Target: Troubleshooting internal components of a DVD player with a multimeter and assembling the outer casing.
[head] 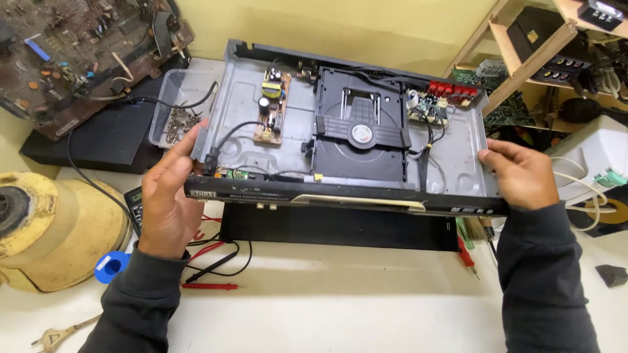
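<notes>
At the centre of the desk [366, 307], the opened disc player [347, 144] sits tilted up between my hands, its front edge toward me, its rear edge raised toward 12 o'clock.

- Left hand [171, 189]: clamped on the chassis's left end at 9 o'clock, thumb over the front corner, fingers [190, 140] curled on the side wall. Holding, not loose.
- Right hand [517, 173]: clamped on the right end at 3 o'clock, fingers [500, 147] wrapped over the rim. Same firm hold.
- Inside, cover off: small power board [273, 104] at 11 o'clock, black disc tray mechanism [360, 131] in the middle, second board with red sockets [439, 98] at 1 o'clock. Loose wires run between them.
- Black mains cord [98, 180] leaves the left rear corner, trailing toward 9 o'clock.
- Under the front edge: black panel [340, 229] lying flat. Red and black meter probes [209, 268] at 7 o'clock; clear plastic tub of screws [173, 114] at 10 o'clock.

Handling judgement: keep both grips on bare metal rims, clear of the boards. Lift level, both ends together, so the chassis does not twist. Mind the cord; it could snag the tub. Keep the probes from getting pinched beneath.
</notes>
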